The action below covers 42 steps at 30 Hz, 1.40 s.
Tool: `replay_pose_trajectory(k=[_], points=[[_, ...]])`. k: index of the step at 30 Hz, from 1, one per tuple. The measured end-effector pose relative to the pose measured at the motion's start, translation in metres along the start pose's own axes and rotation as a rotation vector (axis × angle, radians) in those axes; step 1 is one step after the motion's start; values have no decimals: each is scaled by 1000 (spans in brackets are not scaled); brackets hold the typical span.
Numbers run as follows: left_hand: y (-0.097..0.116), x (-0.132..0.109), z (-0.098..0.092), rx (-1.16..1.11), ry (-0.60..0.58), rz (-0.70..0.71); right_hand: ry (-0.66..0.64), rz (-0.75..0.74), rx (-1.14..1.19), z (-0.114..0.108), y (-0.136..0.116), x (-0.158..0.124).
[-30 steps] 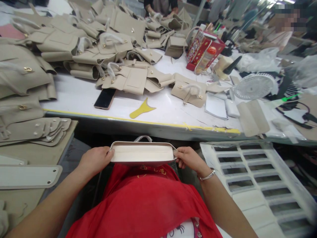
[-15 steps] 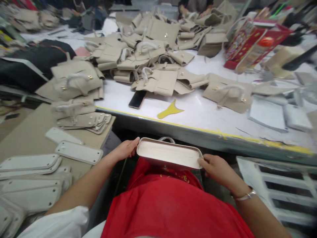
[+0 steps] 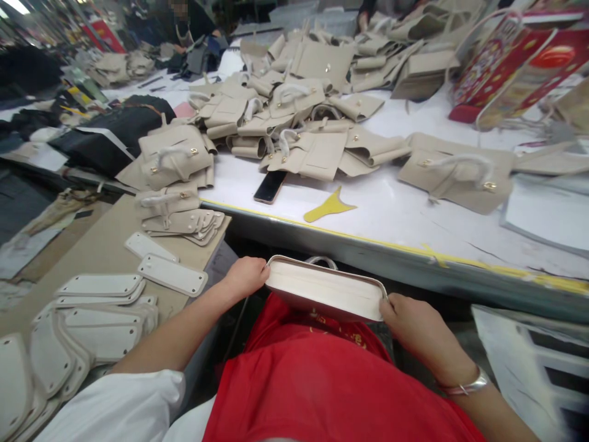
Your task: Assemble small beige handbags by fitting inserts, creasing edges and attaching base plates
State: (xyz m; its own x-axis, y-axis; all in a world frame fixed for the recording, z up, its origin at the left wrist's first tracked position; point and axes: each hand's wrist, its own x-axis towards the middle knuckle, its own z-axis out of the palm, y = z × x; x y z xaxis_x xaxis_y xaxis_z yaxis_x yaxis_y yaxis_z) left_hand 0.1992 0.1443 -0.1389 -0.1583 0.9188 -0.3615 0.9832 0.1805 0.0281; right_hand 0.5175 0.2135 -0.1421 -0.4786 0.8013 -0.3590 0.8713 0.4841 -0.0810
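Observation:
A beige handbag is held low in front of my red apron, its pale rectangular bottom recess facing me. A wrapped handle shows beyond its far edge. At its left corner my left hand is closed on the edge. My right hand, with a silver bracelet at the wrist, pinches the right corner. Past the bag, on the white table, lie a yellow Y-shaped piece and a dark phone.
Beige bag panels with handles are heaped across the white table. White oblong base pieces lie on a board at left. A red patterned bag stands at right. Another person is at the back left.
The whole scene has shifted rightward as my view turned left. Both hands still grip the bag's two ends, and the bag is tilted slightly more.

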Motion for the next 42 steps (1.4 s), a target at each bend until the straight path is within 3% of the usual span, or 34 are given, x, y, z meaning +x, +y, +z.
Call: replay_pose_trajectory(k=[9, 14, 17, 25, 30, 34, 39, 42], points=[[2, 6, -2, -116, -51, 28, 30, -163, -183, 7, 6, -3], [2, 7, 1, -252, -51, 14, 41, -108, -109, 9, 6, -2], [-3, 4, 9, -404, -41, -19, 54, -64, -60, 10, 6, -3], [-24, 2, 35, -1024, -158, -40, 92, -10, 19, 9, 4, -7], [-27, 8, 50, -1220, -174, -46, 73, -48, -27, 6, 3, -7], [-25, 11, 49, -1241, -183, -65, 23, 4, 10, 6, 2, -4], [-20, 13, 47, -1130, -24, -54, -5, -6, -8, 6, -1, 0], [-23, 14, 44, -1025, 0, -11, 26, 31, 51, 7, -2, 0]])
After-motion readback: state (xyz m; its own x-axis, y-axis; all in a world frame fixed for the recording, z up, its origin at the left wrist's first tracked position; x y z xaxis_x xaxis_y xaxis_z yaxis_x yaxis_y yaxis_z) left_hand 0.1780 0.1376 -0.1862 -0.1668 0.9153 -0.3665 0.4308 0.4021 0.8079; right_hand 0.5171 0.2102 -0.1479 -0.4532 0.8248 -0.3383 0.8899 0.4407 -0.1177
